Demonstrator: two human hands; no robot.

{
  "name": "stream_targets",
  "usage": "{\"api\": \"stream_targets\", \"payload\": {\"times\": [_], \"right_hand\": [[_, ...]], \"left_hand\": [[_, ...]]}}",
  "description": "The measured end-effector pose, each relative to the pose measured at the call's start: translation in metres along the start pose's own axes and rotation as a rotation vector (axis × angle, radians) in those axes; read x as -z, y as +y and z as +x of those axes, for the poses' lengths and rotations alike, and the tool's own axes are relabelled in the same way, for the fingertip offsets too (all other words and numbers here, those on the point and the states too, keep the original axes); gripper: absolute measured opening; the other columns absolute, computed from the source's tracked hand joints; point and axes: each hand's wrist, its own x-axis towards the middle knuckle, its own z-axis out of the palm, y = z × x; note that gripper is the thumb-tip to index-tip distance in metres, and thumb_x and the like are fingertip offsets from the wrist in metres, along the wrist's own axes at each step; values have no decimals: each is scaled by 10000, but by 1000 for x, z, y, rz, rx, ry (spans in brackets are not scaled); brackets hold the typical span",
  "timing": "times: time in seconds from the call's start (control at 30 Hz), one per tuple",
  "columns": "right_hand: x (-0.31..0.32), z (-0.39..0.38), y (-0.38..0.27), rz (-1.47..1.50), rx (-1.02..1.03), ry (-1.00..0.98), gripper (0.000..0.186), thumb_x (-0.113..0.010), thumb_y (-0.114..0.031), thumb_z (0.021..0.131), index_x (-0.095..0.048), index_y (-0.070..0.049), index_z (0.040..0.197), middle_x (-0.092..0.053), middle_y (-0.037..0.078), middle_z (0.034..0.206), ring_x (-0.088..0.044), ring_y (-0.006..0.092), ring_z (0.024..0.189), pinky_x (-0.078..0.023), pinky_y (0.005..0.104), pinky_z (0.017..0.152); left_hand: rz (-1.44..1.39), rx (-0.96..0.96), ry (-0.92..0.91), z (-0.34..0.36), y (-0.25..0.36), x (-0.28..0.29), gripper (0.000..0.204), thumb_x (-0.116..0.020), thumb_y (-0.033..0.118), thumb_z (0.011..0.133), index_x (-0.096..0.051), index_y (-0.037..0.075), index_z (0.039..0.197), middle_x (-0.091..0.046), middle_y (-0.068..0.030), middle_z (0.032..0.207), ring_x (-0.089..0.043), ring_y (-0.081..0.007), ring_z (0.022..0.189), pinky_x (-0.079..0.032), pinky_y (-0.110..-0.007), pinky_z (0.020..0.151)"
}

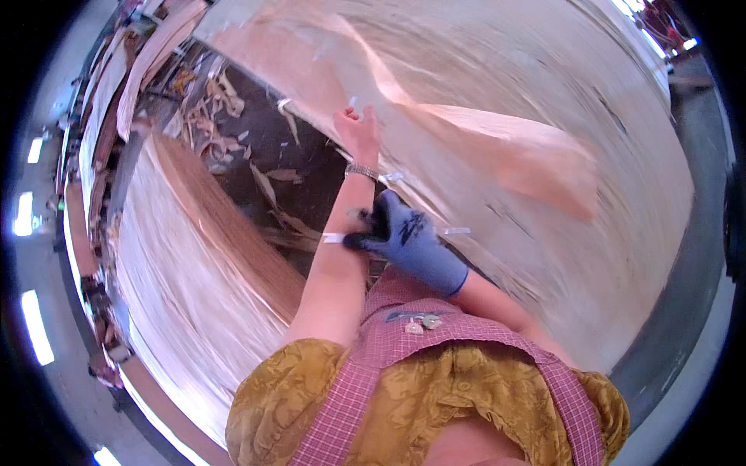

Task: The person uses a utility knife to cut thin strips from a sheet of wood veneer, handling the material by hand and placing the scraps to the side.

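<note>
My left hand [357, 130], bare with a metal bracelet [361, 170] at the wrist, is closed over the veneer's edge. A small piece of white tape [353, 101] shows at its fingertips. On my left forearm sticks a short white tape strip [332, 238]. My right hand [408, 233] wears a blue and black glove and reaches across to that strip. Its thumb and fingers are apart, slightly blurred, with the thumb at the strip's end. Under my hands lies a large pale wood veneer sheet [497, 210], and a loose pinkish veneer piece [536, 155] curls up on it.
More white tape strips [457, 231] lie beside the glove and near my wrist. Another veneer stack [186, 256] stands at the left. Between the stacks, torn veneer scraps [225, 101] litter the dark floor. Further stacks [101, 101] line the far left.
</note>
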Motion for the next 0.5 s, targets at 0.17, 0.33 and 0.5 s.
{"api": "stream_targets", "payload": {"times": [0.17,0.33,0.5], "right_hand": [[45,22,115,-331,108,751,714,-757,-381,739,-444,-31,1277,-527,216,1072,-547,364,952,-482,442,759],[113,23,181,-779,-311,763,942,-789,-288,696,-280,-143,1475,-511,193,1162,-536,349,1021,-501,429,776],[141,-39,213,-887,-334,658,770,-688,-140,722,-384,-188,1428,-542,154,1089,-556,319,986,-511,432,767]], "left_hand": [[228,-27,-142,21,51,-83,973,-720,605,688,-428,-131,1253,-422,-353,1270,-364,-475,1271,-297,-459,1083],[368,-33,-496,98,19,-109,692,-750,450,723,-526,-72,1118,-546,-258,1116,-556,-340,1035,-483,-413,863],[-623,367,-560,91,48,-86,264,-709,174,817,-545,57,988,-588,-29,822,-572,-129,653,-510,-262,562]]}}
